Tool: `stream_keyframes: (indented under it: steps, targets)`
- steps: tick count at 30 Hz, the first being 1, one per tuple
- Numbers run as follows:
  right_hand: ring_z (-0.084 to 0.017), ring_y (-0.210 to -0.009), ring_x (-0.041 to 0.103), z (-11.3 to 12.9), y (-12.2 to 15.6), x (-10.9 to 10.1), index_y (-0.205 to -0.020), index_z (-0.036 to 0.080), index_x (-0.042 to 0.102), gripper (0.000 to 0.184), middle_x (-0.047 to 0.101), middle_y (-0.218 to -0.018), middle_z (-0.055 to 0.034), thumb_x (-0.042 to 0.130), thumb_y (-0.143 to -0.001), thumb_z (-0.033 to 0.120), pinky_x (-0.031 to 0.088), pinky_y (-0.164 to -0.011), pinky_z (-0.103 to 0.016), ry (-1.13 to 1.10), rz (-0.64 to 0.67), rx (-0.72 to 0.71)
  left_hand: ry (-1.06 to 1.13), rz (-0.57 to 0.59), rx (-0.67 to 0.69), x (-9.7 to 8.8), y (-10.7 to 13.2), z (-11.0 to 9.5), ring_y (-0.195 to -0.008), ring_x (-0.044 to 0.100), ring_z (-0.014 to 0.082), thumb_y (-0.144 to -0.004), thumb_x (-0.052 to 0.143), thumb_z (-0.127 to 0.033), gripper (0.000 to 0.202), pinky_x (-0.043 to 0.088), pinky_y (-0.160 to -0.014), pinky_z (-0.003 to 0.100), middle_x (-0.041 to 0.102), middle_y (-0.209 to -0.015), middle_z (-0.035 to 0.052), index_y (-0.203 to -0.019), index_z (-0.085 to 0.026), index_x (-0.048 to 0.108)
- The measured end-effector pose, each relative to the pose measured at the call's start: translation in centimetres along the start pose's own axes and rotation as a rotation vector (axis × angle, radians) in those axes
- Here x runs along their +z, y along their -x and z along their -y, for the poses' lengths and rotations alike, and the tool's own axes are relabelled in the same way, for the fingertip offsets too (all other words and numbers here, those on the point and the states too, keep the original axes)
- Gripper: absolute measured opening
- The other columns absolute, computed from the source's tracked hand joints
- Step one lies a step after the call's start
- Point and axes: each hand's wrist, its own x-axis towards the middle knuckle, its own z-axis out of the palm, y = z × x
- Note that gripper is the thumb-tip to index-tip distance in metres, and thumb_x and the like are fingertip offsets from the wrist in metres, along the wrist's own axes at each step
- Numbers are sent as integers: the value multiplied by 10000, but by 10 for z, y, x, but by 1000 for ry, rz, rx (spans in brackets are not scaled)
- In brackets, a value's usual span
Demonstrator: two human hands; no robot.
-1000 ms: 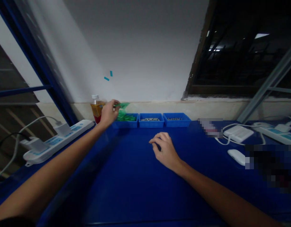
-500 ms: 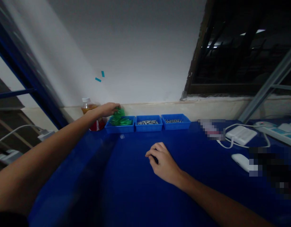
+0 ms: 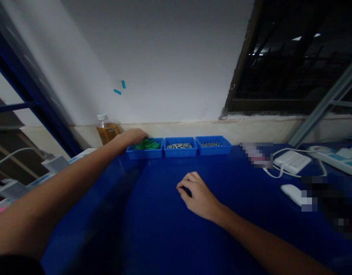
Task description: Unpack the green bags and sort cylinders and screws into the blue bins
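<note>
My left hand (image 3: pixel 131 136) reaches far forward into the leftmost blue tray (image 3: pixel 144 153), its fingers down among the green pieces (image 3: pixel 149 144); the fingertips are hidden, so what they grip cannot be seen. My right hand (image 3: pixel 197 194) rests on the blue table (image 3: pixel 164 221) in the middle, fingers curled under in a loose fist, with nothing visible in it. Beside the green tray stand a middle blue tray (image 3: pixel 180 148) of grey parts and a right blue tray (image 3: pixel 212 145) of small metal parts.
A bottle of amber drink (image 3: pixel 106 130) stands against the wall left of the trays. A white power strip (image 3: pixel 35 175) with plugs lies at the left. At the right lie a white box (image 3: pixel 290 161), a white mouse-like device (image 3: pixel 292 193), cables and another power strip (image 3: pixel 336 160).
My left hand, which held green pieces above the left tray, has dropped down into that tray. My right hand has stayed in place on the table.
</note>
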Motion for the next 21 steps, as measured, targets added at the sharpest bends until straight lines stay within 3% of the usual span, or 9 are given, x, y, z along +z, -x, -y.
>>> stream_keyframes:
  steps: [4, 6, 8, 14, 17, 21]
  targets:
    - [-184, -870, 499, 1, 0, -1, -833, 208, 669, 117, 599, -824, -37, 558, -842, 172, 414, -783, -336, 18, 23, 15, -53, -84, -20, 4, 19, -21, -1078, 518, 309, -886, 394, -419, 433, 381, -902, 421, 572, -1202, 166, -1215, -200, 573]
    - [-184, -876, 499, 2, -1, -1, -835, 210, 671, 116, 596, -835, -38, 558, -845, 184, 409, -791, -340, 39, 35, 19, -62, -98, -12, 3, 25, -26, -1101, 504, 317, -896, 325, -523, 543, 372, -916, 432, 539, -1239, 171, -1292, -191, 493]
    - [-187, -881, 499, 2, -1, -1, -837, 211, 672, 116, 594, -841, -42, 558, -846, 189, 407, -797, -346, 56, 42, 20, -78, -86, -4, -3, 26, -27, -1114, 494, 327, -858, 383, -577, 599, 360, -928, 435, 542, -1238, 173, -1295, -179, 483]
    - [-188, -875, 505, 2, -1, -1, -854, 214, 674, 116, 593, -828, -42, 560, -848, 190, 410, -786, -343, 53, 38, 24, -87, 75, 64, -24, 6, -19, -925, 590, 264, -759, 579, -482, 420, 424, -836, 352, 662, -1051, 121, -1061, -199, 657]
    - [-183, -872, 507, 2, -1, -2, -865, 218, 673, 110, 591, -844, -38, 566, -845, 198, 405, -788, -345, 53, 51, 32, -67, 147, 110, -21, -3, -23, -902, 598, 237, -702, 616, -519, 476, 449, -812, 318, 663, -1073, 94, -1057, -205, 661]
    - [-184, -890, 502, 1, -2, -4, -888, 218, 672, 116, 594, -879, -36, 562, -852, 209, 398, -798, -351, 49, 80, 42, -59, 193, 113, -12, -8, -29, -955, 584, 251, -653, 676, -385, 496, 444, -844, 334, 631, -1157, 116, -1109, -195, 638]
